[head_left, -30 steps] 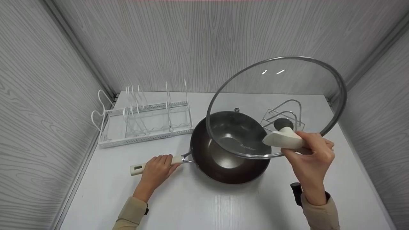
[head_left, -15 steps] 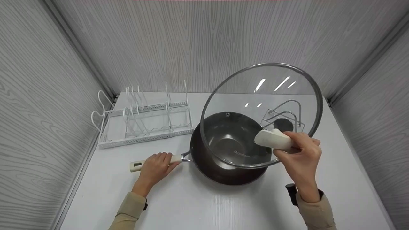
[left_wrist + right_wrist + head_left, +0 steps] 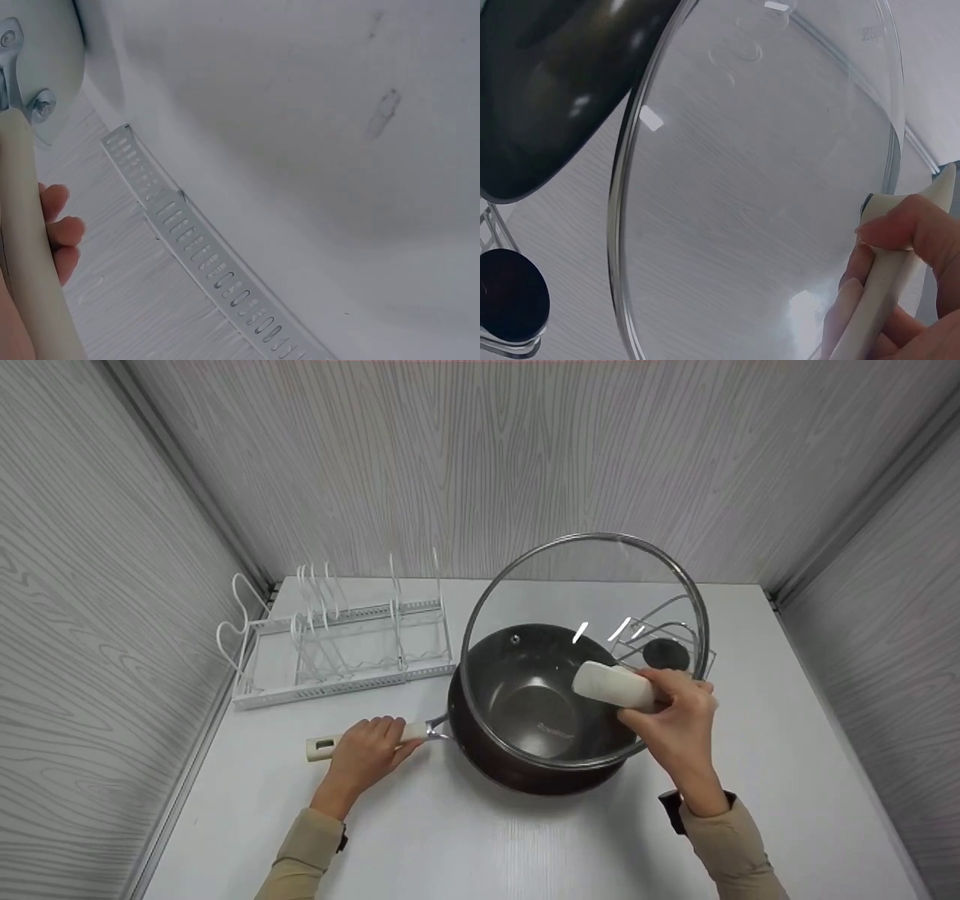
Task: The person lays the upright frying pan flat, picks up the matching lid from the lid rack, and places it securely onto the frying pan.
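Observation:
My left hand grips the cream handle of a deep, dark frying pan standing on the table. In the left wrist view its fingers curl round the handle. With thumb and fingers, my right hand holds the cream knob of a large glass lid. Tilted, the lid hangs above the pan and overlaps much of it in the head view. In the right wrist view, the lid stands beside the pan's dark inside, knob in the hand.
A white wire rack with upright loops stands at the back left; its slotted rail shows in the left wrist view. Behind the lid at right is a small wire stand with a dark round piece. Grey wood-grain panels enclose the white table.
My right hand has brought the lid left and lower, so that it covers more of the pan in view. The left hand keeps its hold on the handle, nearly still.

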Motion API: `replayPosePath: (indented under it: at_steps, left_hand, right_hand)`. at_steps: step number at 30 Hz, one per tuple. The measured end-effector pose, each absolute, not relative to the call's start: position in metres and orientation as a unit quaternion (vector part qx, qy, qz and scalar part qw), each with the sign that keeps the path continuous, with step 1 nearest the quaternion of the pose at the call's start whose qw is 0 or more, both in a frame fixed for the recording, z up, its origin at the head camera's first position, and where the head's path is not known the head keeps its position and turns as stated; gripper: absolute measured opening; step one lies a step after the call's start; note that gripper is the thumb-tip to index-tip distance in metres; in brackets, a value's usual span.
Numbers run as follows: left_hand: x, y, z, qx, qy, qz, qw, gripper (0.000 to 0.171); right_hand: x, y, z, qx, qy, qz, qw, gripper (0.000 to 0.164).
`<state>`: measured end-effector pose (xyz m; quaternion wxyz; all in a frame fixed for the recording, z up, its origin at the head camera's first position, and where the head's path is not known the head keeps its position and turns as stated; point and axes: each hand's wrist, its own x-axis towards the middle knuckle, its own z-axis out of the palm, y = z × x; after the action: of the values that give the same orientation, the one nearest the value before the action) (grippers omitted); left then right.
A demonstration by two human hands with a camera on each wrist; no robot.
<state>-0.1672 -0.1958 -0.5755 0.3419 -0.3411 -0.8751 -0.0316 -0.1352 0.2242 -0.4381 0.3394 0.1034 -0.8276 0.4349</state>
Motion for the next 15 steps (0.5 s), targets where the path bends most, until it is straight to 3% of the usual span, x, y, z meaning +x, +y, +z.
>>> replayPosePath:
  at_steps: [15]
  left_hand:
    - [-0.169,-0.197,-0.574,-0.339,-0.88,-0.04,0.33,0.043]
  right_hand:
    - [-0.158,0.223,-0.449,0.114,-0.871,0.416,0.234,0.039]
